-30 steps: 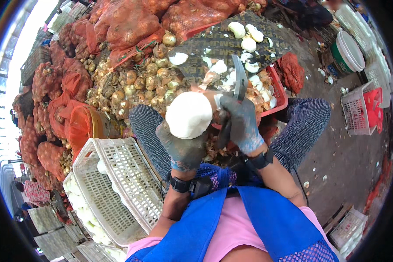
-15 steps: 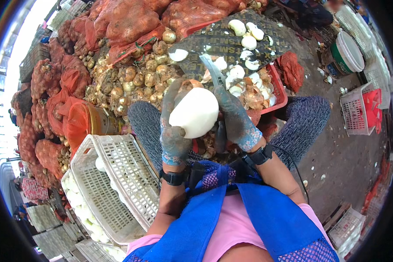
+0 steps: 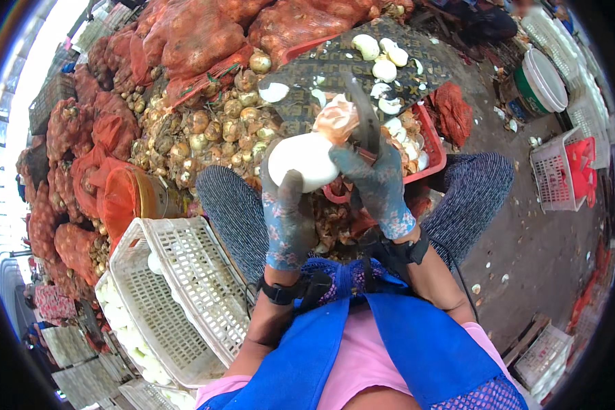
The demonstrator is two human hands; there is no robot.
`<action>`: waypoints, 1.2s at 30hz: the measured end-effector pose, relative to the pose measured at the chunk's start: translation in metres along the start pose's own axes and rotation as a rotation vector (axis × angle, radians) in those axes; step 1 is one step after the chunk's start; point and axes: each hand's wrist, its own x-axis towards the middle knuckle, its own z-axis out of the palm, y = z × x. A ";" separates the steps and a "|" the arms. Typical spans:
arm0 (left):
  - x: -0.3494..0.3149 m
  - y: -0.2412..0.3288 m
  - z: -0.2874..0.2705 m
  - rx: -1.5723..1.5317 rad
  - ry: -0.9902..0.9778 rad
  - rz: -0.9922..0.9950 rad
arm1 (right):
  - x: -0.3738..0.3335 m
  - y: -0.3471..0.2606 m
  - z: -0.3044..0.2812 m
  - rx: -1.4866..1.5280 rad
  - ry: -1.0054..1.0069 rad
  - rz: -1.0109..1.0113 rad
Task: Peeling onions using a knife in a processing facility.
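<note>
A large white onion (image 3: 299,161), mostly peeled, rests in my left hand (image 3: 288,217), with the thumb across its near side. My gloved right hand (image 3: 376,181) is closed on a knife (image 3: 363,109), whose grey blade points away from me and is smeared by motion. Between the onion and the blade, a pinkish-brown piece of onion skin (image 3: 337,117) is pulled up by the right hand's thumb. Whether the skin still hangs on the onion is hidden. Beyond both hands lies a dark printed board (image 3: 301,102) bearing peeled onions (image 3: 384,70) and scraps.
Unpeeled onions (image 3: 198,123) are heaped ahead to the left, below red mesh sacks (image 3: 191,37). A red tray (image 3: 434,147) with peelings sits under the board. At my left stands a white plastic crate (image 3: 178,294); a lidded bucket (image 3: 540,82) is far right.
The knife blade has swung to the right and a flap of skin has come up off the onion's far side. Both hands have shifted slightly; the onion is turned in the left hand.
</note>
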 end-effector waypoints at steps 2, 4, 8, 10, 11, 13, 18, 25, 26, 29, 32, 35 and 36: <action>-0.004 0.007 0.011 0.029 0.025 -0.027 | 0.000 -0.002 -0.001 -0.308 0.017 -0.289; -0.007 0.011 0.015 0.060 0.049 -0.052 | 0.003 -0.007 -0.003 -0.358 -0.011 -0.329; -0.007 0.013 0.014 0.173 0.055 -0.044 | 0.002 -0.017 0.000 -0.402 -0.034 -0.311; -0.006 0.012 0.007 0.218 0.050 -0.029 | 0.001 -0.018 0.002 -0.507 0.000 -0.444; -0.005 0.007 -0.001 0.101 0.038 -0.070 | 0.000 -0.018 0.003 -0.611 0.034 -0.578; -0.006 0.006 -0.006 -0.015 0.030 -0.105 | 0.003 -0.012 0.003 -0.568 0.097 -0.385; -0.004 0.008 -0.004 -0.476 0.032 -0.177 | 0.027 0.057 -0.032 -0.607 0.200 -0.211; 0.008 0.011 0.000 -0.666 0.135 -0.282 | -0.005 0.004 -0.008 -0.662 0.135 -0.184; 0.007 0.010 -0.004 -0.655 0.103 -0.314 | -0.009 -0.003 -0.002 -0.625 0.072 -0.388; 0.005 0.008 -0.005 -0.640 0.127 -0.329 | -0.013 0.000 0.007 -0.689 0.042 -0.715; 0.003 0.014 0.006 -0.579 0.147 -0.293 | -0.014 0.000 0.009 -0.748 0.006 -0.732; 0.005 0.016 0.003 -0.574 0.110 -0.297 | -0.017 -0.002 0.009 -0.723 -0.033 -0.749; 0.006 0.017 0.002 -0.591 0.092 -0.318 | -0.018 -0.001 0.009 -0.724 -0.037 -0.748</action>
